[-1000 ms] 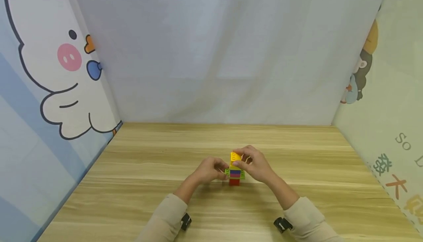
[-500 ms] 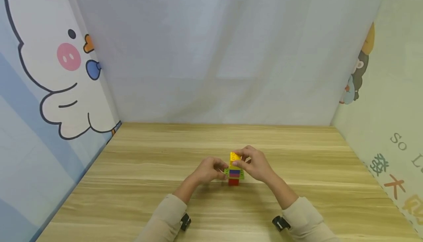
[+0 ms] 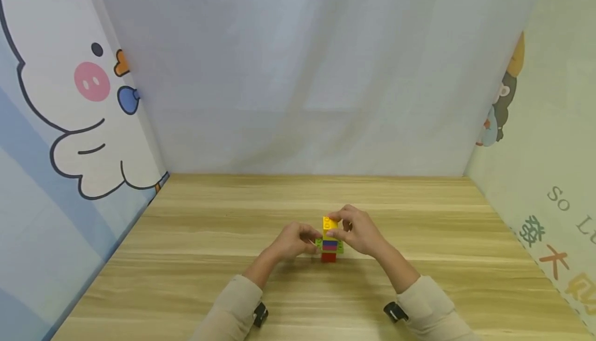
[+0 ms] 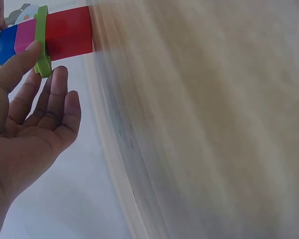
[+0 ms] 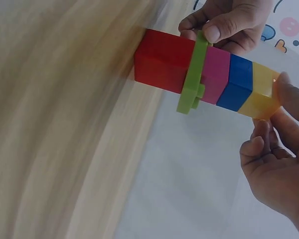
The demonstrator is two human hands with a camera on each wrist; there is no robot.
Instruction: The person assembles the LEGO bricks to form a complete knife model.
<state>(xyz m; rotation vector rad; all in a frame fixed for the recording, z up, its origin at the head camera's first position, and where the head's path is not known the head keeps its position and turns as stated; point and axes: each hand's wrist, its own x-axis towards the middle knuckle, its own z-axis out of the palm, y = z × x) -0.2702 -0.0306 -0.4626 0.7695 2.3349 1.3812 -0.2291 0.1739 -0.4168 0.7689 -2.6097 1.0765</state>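
A tower of toy building bricks stands upright on the wooden table (image 3: 223, 279). From the bottom come a red brick (image 5: 164, 59), a wider green plate (image 5: 192, 79), a magenta brick (image 5: 216, 74), a blue brick (image 5: 235, 82) and yellow at the top (image 3: 327, 224). My left hand (image 3: 292, 240) pinches the left end of the green plate between thumb and index finger, its other fingers loosely bent. At the top, my right hand (image 3: 356, 230) grips the yellow brick with thumb and fingers; in the right wrist view its fingers partly hide that end.
A pale curtain (image 3: 307, 72) hangs behind the table's far edge. Printed panels stand at the left (image 3: 46, 123) and right (image 3: 535, 149). Dark wrist devices sit at the left cuff (image 3: 260, 314) and right cuff (image 3: 396, 311).
The yellow top brick sits slightly lower over the tower, with the right hand still gripping it. The left hand keeps its hold on the green plate. The head view has shifted slightly.
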